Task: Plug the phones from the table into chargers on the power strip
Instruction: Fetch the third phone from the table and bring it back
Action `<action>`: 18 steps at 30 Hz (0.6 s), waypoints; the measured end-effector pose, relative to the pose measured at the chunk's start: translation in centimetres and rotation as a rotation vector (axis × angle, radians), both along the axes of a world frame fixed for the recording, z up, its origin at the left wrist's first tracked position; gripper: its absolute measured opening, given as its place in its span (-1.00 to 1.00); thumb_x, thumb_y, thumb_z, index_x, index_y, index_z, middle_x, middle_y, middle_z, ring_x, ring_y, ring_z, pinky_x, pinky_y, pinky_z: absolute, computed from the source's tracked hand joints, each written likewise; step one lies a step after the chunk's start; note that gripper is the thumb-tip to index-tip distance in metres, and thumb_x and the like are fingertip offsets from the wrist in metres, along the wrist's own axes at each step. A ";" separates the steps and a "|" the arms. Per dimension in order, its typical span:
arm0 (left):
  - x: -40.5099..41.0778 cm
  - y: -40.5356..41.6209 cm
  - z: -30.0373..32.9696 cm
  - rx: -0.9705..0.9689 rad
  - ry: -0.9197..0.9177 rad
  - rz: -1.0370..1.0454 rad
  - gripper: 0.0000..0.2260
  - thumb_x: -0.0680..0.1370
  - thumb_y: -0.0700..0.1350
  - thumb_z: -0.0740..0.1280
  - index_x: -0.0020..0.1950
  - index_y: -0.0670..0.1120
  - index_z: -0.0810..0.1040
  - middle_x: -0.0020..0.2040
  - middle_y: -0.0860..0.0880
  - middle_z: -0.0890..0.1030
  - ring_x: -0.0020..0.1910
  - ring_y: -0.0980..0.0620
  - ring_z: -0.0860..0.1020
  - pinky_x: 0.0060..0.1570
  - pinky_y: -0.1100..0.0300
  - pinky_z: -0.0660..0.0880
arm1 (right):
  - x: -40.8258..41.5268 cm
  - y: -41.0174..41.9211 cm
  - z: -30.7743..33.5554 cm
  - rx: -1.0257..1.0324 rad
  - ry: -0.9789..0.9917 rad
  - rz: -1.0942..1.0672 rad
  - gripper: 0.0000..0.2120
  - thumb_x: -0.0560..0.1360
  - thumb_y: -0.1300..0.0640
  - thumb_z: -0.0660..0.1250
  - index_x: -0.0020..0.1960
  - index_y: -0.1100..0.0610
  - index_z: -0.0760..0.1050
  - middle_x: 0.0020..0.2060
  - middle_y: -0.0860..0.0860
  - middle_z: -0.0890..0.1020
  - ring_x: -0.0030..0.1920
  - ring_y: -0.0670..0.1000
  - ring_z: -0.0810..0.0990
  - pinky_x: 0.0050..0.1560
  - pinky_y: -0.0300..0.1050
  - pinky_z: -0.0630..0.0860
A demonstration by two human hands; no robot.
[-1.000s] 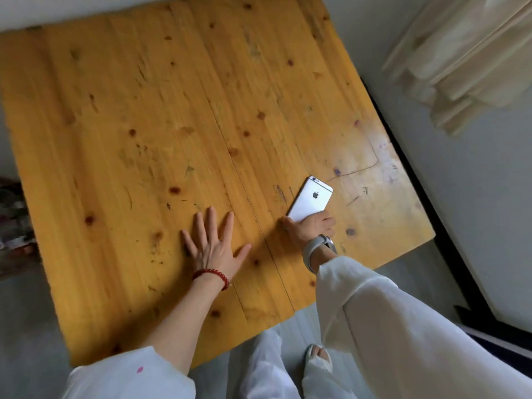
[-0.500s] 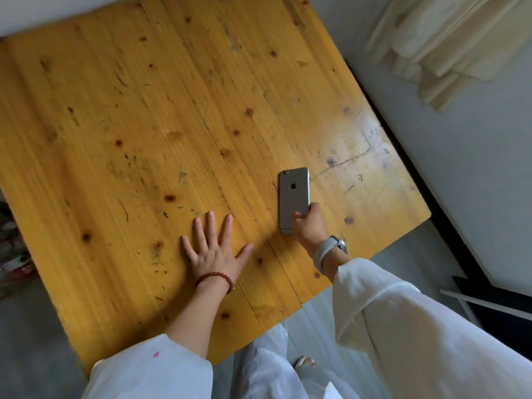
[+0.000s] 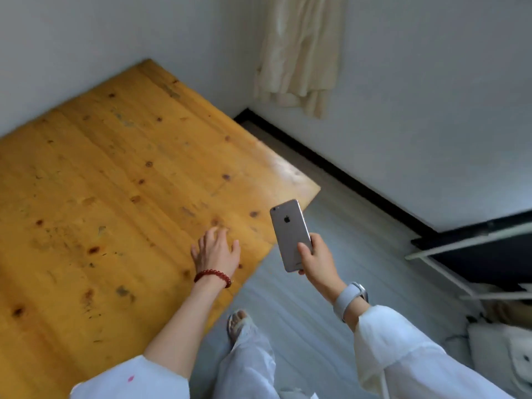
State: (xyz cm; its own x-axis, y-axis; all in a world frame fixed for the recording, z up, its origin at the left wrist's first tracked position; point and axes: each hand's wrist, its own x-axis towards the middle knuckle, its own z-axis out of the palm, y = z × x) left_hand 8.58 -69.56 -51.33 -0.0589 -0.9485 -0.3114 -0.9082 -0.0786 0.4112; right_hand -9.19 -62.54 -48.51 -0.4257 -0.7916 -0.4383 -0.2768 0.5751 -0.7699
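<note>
Your right hand (image 3: 316, 259) gripped the slim grey metal phone (image 3: 290, 233) aloft beyond the yellow pine tabletop (image 3: 115, 197); your left hand (image 3: 217, 250) hovered released. Next, probably, find the charger, unseen here.

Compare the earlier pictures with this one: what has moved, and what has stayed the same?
The right hand has lifted the phone off the table and holds it over the floor. The view has swung right. The left hand stays spread on the table.

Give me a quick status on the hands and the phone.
Right hand gripping grey metal-backed phone, held off the wooden table. Left hand open, over the tabletop. No charger or power strip in view.
</note>
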 end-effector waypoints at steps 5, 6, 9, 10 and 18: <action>-13.5 9.3 3.5 -0.159 0.119 -0.332 -0.65 0.51 -0.04 0.22 0.28 -0.08 0.40 0.31 -0.09 0.43 0.30 -0.09 0.35 0.30 0.00 0.22 | -9.7 12.9 2.9 -0.104 -0.014 -0.266 -0.93 0.54 0.22 0.12 0.00 0.12 0.33 -0.17 0.07 0.49 -0.21 0.10 0.49 -0.40 -0.11 0.45; -15.7 11.2 3.9 -0.178 0.142 -0.394 -0.65 0.51 -0.04 0.22 0.28 -0.09 0.40 0.29 -0.09 0.45 0.30 -0.09 0.36 0.29 0.00 0.23 | -11.4 15.6 3.2 -0.112 -0.008 -0.316 -0.94 0.54 0.21 0.12 -0.01 0.11 0.33 -0.17 0.06 0.49 -0.21 0.09 0.49 -0.39 -0.10 0.45; -23.8 18.4 5.1 -0.197 0.198 -0.617 -0.66 0.51 -0.03 0.22 0.27 -0.09 0.41 0.26 -0.07 0.47 0.28 -0.06 0.36 0.28 0.01 0.22 | -17.0 25.6 4.0 -0.131 0.001 -0.543 -0.93 0.54 0.20 0.10 0.01 0.12 0.32 -0.13 0.06 0.48 -0.16 0.08 0.49 -0.36 -0.10 0.47; -26.3 21.0 5.4 -0.194 0.211 -0.698 -0.66 0.52 -0.03 0.21 0.27 -0.08 0.41 0.26 -0.06 0.47 0.28 -0.06 0.36 0.28 0.02 0.21 | -18.7 28.8 4.2 -0.135 0.002 -0.630 -0.93 0.55 0.20 0.10 0.02 0.13 0.31 -0.09 0.07 0.47 -0.13 0.09 0.49 -0.35 -0.11 0.48; -43.9 38.8 6.5 -0.201 0.228 -1.318 -0.64 0.52 0.02 0.21 0.28 -0.06 0.40 0.26 -0.05 0.47 0.28 -0.06 0.36 0.26 0.01 0.26 | -27.3 50.5 3.5 -0.160 0.005 -1.239 -0.93 0.54 0.22 0.15 0.01 0.17 0.34 -0.05 0.11 0.49 -0.15 0.11 0.49 -0.49 -0.24 0.49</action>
State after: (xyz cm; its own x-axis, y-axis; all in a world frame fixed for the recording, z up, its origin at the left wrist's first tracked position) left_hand -35.36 -30.74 -44.85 -0.9840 -0.1744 -0.0365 -0.1713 0.8696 0.4630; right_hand -36.52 -12.04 -45.05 -0.9236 0.0987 -0.3704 0.3807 0.3506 -0.8557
